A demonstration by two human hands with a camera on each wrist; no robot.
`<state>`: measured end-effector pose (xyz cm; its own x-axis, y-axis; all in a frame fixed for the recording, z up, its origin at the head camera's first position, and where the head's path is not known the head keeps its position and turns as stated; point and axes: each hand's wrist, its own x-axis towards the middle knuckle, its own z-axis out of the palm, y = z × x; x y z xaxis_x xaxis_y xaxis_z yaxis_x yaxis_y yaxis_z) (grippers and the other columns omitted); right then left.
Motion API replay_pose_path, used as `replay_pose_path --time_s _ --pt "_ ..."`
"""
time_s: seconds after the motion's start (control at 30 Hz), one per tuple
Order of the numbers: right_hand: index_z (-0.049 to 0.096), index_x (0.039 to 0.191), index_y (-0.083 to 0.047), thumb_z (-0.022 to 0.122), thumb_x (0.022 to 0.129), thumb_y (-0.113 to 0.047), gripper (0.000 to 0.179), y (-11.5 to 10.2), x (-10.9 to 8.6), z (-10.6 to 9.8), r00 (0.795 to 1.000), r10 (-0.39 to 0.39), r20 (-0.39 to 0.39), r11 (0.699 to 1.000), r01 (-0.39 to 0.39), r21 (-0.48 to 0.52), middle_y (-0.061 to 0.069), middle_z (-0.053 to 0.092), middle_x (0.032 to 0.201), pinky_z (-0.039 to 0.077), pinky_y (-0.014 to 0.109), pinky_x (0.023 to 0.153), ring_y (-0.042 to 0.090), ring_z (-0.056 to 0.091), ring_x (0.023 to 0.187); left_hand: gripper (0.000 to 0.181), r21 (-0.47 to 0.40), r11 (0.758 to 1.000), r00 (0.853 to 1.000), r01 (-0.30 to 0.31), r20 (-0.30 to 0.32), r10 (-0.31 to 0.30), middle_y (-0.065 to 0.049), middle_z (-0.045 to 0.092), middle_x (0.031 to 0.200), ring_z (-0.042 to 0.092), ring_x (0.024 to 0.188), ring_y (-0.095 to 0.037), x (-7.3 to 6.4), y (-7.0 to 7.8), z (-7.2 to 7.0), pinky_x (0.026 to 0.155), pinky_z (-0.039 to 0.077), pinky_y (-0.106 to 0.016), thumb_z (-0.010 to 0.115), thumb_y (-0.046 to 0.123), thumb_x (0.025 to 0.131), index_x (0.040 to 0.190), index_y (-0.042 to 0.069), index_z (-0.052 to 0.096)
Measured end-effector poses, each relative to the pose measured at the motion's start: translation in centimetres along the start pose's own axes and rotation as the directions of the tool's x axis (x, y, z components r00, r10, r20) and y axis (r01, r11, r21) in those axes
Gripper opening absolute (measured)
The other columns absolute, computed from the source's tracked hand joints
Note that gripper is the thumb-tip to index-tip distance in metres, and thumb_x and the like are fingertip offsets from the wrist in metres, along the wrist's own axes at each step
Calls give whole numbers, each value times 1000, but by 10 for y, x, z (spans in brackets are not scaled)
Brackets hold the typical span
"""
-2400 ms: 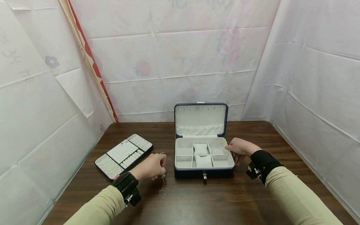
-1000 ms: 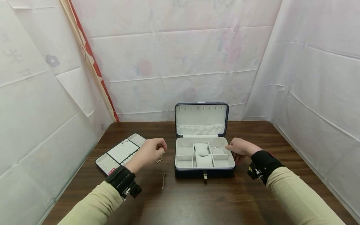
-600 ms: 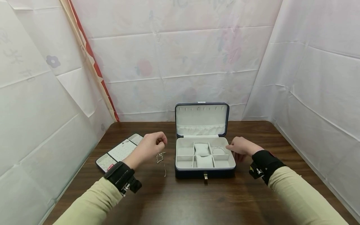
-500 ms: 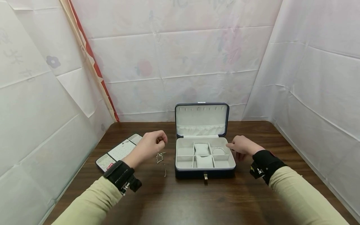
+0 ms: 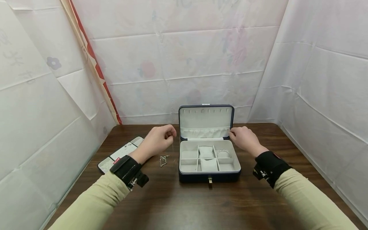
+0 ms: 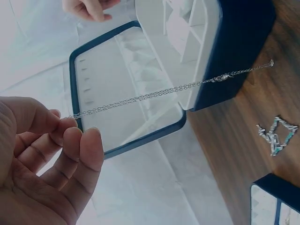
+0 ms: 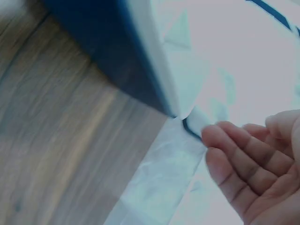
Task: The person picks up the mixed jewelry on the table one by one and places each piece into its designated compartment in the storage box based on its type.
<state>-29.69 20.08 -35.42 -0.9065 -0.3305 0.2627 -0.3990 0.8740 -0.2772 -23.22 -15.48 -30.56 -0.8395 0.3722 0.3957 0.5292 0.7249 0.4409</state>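
My left hand (image 5: 157,140) pinches a thin silver chain necklace (image 6: 150,95) between thumb and index finger. Doubled, the chain hangs with its clasp lowest, left of the jewelry box (image 5: 208,178); it is barely visible in the head view. That navy box stands with its lid (image 5: 206,117) raised, showing small hooks along the top and a gathered pocket. White cushions (image 5: 209,165) and a silver bangle (image 5: 223,153) sit in its compartments. Near the lid's right edge is my right hand (image 5: 245,139), fingers loosely bent and holding nothing in the right wrist view (image 7: 262,173).
A linked bracelet (image 5: 164,160) lies on the wooden table (image 5: 201,204) left of the box. Partly behind my left arm is a flat jewelry tray (image 5: 125,151) with white sections. Pale sheets (image 5: 169,64) enclose the back and sides.
My left hand has picked the necklace up off the table and lifted it toward the box. My right hand has moved from the box's right side up beside the lid.
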Motion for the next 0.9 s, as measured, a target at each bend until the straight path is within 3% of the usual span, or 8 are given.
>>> replay_pose_path --time_s 0.1,0.23,0.43,0.63,0.73,0.9 --pt "53 71 -13 52 105 -13 34 -11 2 -2 998 -58 -14 998 58 10 -3 34 59 29 29 54 13 35 52 15 6 1000 1000 -7 9 6 3 65 81 55 72 -12 4 4 0 71 47 -32 59 1 90 94 12 68" --pt "57 75 -13 53 106 -13 31 -22 3 -3 993 -118 -5 993 118 28 -4 33 59 30 29 55 12 33 52 13 -4 1000 1000 -14 26 14 3 67 83 56 72 -12 9 9 0 71 47 -32 59 2 92 97 10 68" --pt "71 95 -11 56 106 -15 20 -35 3 -2 981 -194 9 976 192 106 -3 49 62 37 31 61 10 39 56 14 -6 999 998 -38 42 38 2 66 84 55 71 -12 16 14 3 69 47 -30 59 1 93 98 11 67" --pt "74 117 -8 57 106 -19 23 -50 3 -4 967 -255 23 938 242 248 2 75 96 55 38 77 14 68 83 15 4 999 997 -51 65 50 2 63 84 52 70 -13 21 23 7 68 45 -30 57 1 94 99 12 67" --pt "71 127 -8 56 107 -23 29 -58 4 -6 961 -273 39 920 248 304 5 76 112 57 43 87 19 72 100 15 10 999 996 -50 78 49 2 62 85 52 69 -13 24 26 9 66 44 -29 57 1 95 100 12 66" --pt "68 134 -11 55 107 -27 34 -71 4 -9 951 -295 89 885 237 400 7 72 126 56 44 92 21 69 111 14 18 997 993 -80 86 79 1 65 89 52 68 -11 29 31 14 65 45 -28 58 1 95 102 11 65"
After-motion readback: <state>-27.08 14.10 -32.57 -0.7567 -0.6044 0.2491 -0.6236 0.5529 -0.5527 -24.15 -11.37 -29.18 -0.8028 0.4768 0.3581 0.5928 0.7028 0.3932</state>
